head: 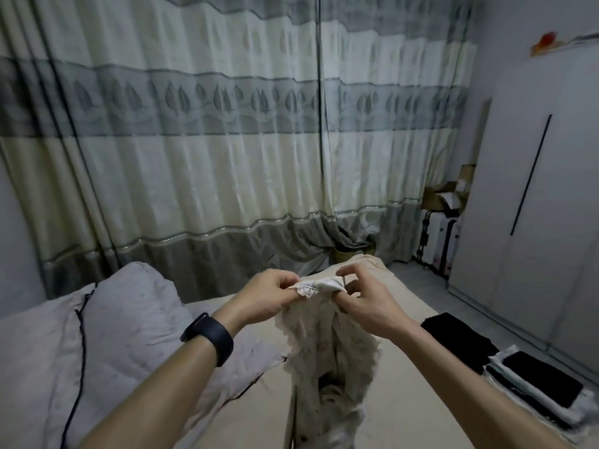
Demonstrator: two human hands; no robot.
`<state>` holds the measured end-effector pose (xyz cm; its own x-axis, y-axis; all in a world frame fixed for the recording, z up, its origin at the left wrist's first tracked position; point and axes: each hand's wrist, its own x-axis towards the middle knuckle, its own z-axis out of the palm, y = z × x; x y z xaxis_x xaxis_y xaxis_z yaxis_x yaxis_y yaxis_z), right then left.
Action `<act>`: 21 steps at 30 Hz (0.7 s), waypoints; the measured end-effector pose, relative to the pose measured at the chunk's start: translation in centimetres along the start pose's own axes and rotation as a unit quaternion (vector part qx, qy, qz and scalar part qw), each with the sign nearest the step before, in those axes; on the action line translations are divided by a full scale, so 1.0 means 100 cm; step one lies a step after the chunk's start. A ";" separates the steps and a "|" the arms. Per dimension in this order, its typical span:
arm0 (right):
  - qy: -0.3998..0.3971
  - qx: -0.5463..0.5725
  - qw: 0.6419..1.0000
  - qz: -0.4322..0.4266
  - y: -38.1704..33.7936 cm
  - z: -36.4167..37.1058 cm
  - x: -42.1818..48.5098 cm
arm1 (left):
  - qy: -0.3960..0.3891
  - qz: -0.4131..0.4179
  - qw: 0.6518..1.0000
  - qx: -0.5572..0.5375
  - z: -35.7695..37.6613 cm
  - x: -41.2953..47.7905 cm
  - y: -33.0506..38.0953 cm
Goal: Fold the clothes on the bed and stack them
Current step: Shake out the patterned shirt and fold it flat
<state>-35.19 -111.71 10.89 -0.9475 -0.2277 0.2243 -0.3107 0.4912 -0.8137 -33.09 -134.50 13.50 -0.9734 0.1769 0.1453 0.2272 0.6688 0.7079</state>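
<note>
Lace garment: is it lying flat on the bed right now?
No, the left hand and right hand pinch the lace garment by its top edge and it hangs down.

Dim, flat, bluish-grey light; brightest patch is daylight seeping through the closed curtain (227,140), upper centre. Shadows soft and faint, no glare. Wide-angle bending bows the wardrobe (534,189) at right and the curtain folds at left; lower corners smear, and the stack of folded clothes (538,387) is blurred.

Open bed (405,416) between duvet (123,319) and stack (538,387)
</note>
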 end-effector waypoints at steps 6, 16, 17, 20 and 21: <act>0.028 0.064 0.997 -0.019 -0.024 0.003 0.024 | 0.028 0.025 0.999 -0.035 -0.010 0.022 0.042; 0.057 -0.079 0.994 -0.047 0.009 0.004 -0.011 | -0.017 -0.070 0.983 -0.169 -0.006 0.027 0.079; 0.049 -0.114 0.992 -0.036 0.018 0.007 -0.016 | -0.017 -0.077 0.981 -0.177 -0.005 0.026 0.080; 0.033 -0.174 0.984 0.032 0.045 0.009 -0.024 | -0.003 -0.085 0.982 -0.167 -0.009 0.024 0.074; 0.021 -0.176 0.982 0.061 0.053 0.006 -0.028 | 0.021 -0.086 0.985 -0.147 -0.012 0.024 0.067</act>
<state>-34.14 -108.96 5.59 -0.9793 -0.1174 0.1649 -0.1942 0.7746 -0.6019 -33.90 -130.43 19.39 -0.9985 0.0456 0.0296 0.0469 0.4470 0.8933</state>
